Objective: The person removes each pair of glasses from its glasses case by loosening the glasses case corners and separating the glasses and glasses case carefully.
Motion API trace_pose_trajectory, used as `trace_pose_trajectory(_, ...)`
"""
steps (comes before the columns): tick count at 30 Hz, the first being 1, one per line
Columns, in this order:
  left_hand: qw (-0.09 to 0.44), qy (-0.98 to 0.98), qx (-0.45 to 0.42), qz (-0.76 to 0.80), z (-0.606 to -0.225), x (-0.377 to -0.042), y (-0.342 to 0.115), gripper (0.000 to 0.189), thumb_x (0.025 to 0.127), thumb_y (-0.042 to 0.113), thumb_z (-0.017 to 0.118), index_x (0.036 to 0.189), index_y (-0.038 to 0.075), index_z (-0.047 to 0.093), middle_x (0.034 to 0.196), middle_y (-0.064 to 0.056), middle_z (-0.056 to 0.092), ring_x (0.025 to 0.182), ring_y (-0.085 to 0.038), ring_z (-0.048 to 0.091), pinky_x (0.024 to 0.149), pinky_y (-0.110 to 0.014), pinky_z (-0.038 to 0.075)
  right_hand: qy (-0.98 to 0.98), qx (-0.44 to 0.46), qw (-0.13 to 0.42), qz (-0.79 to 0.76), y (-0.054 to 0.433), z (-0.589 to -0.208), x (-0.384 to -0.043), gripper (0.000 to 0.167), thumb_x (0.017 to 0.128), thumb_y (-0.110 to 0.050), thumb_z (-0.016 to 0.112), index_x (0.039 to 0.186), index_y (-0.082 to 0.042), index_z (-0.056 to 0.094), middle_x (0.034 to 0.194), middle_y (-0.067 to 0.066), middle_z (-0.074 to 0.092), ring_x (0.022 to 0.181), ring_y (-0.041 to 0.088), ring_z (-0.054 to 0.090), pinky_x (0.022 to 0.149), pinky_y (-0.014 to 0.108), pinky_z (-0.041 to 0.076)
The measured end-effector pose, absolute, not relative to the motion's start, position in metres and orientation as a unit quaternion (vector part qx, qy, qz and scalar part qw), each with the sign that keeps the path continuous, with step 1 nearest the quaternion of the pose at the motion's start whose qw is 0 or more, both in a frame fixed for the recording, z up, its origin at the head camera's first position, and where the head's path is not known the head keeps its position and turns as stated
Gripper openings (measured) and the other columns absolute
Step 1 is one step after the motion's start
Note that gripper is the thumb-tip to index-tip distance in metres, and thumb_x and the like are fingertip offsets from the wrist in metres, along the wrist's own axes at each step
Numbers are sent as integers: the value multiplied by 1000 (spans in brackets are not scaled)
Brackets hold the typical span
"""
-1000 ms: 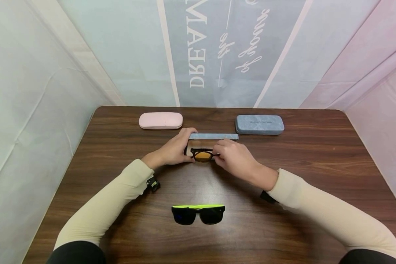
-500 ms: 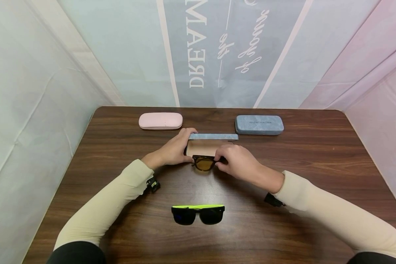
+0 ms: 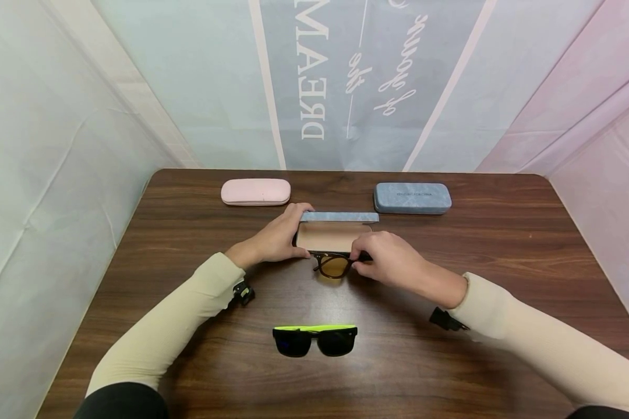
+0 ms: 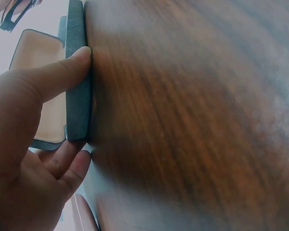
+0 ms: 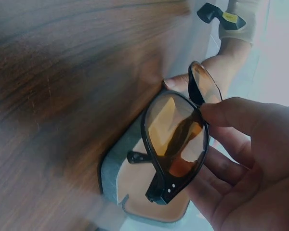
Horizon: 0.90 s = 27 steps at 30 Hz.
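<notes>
An open glasses case (image 3: 339, 216) with a blue outside and beige lining stands in the middle of the table. My left hand (image 3: 275, 237) holds its left end, thumb on the near side and fingers behind, as the left wrist view shows. My right hand (image 3: 390, 257) pinches a pair of dark-framed glasses (image 3: 334, 267) with yellow-tinted lenses by the bridge. They hang just in front of the case's near edge. In the right wrist view the glasses (image 5: 171, 130) overlap the case (image 5: 116, 166), temples folded behind the lenses.
Black sunglasses (image 3: 314, 341) with bright green temples lie on the table (image 3: 230, 361) nearer the person. A pink glasses case (image 3: 255, 192) sits at the back left, a closed blue case (image 3: 412, 198) at the back right. A fabric backdrop (image 3: 230, 87) rises behind the table.
My right hand has drawn the yellow-tinted glasses from over the open case toward me, then slightly right, uncovering the beige lining. The left hand has stayed on the case.
</notes>
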State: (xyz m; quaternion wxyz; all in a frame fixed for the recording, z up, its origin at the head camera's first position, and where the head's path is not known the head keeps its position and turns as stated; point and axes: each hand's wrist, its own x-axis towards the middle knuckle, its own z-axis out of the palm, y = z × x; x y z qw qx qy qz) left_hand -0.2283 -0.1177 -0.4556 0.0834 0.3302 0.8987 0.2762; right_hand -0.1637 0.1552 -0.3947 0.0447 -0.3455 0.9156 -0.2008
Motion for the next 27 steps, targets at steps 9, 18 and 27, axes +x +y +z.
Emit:
trace_pose_trajectory(9,80,899,328,279,-457,-228,-117,94,81,26,89,149,6,28,139,-17,39,121,-29,49,100,-46,46,910,-362,50,-194,166,-392,-161,12,82,-4,80,84,-13,71,85,-5,69,76,14,63,68,34,51)
trace_pose_trajectory(18,83,898,330,278,-457,-228,-117,94,82,27,88,151,7,27,139,-17,39,119,-29,51,98,-46,47,903,-368,69,-212,186,-383,-158,16,83,-1,78,82,-15,71,83,-8,68,70,8,56,63,28,48)
trace_pose_trajectory(27,85,901,325,276,-457,-228,-117,94,82,28,88,151,7,27,138,-16,39,118,-28,51,98,-46,47,906,-349,119,-206,203,-372,-156,19,85,-6,80,80,-20,69,80,-13,63,68,6,53,60,26,46)
